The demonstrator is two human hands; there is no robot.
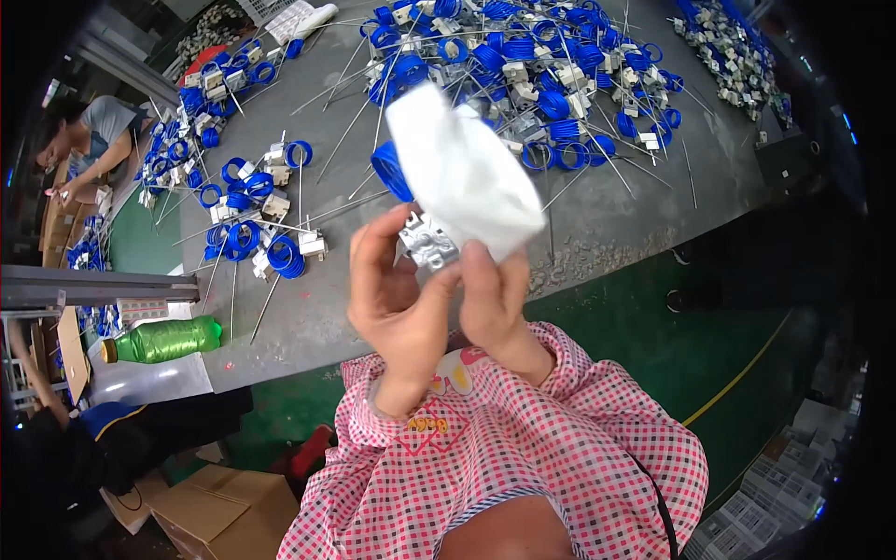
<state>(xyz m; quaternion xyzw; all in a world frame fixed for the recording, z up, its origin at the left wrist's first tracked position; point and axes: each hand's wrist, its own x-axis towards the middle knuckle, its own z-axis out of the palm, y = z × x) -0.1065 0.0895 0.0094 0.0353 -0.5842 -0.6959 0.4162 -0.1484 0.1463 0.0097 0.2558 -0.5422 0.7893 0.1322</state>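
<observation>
Both of my hands are raised together over the table's near edge. My left hand (397,303) is closed around a capillary thermostat (429,245), a small silvery metal block whose blue coil (392,171) shows just beyond my fingers. My right hand (495,303) pinches the lower edge of a white pouch (471,182), with the thumb on its near side. The pouch stands up above both hands and covers part of the thermostat and of the table behind. Whether the block is partly inside the pouch, I cannot tell.
A big heap of similar blue-coiled thermostats (560,103) covers the far grey table (327,210), thin rods sticking out. A smaller cluster (247,210) lies left. A green bottle (173,340) rests at the left near a metal post (103,289). Another person (93,140) works far left.
</observation>
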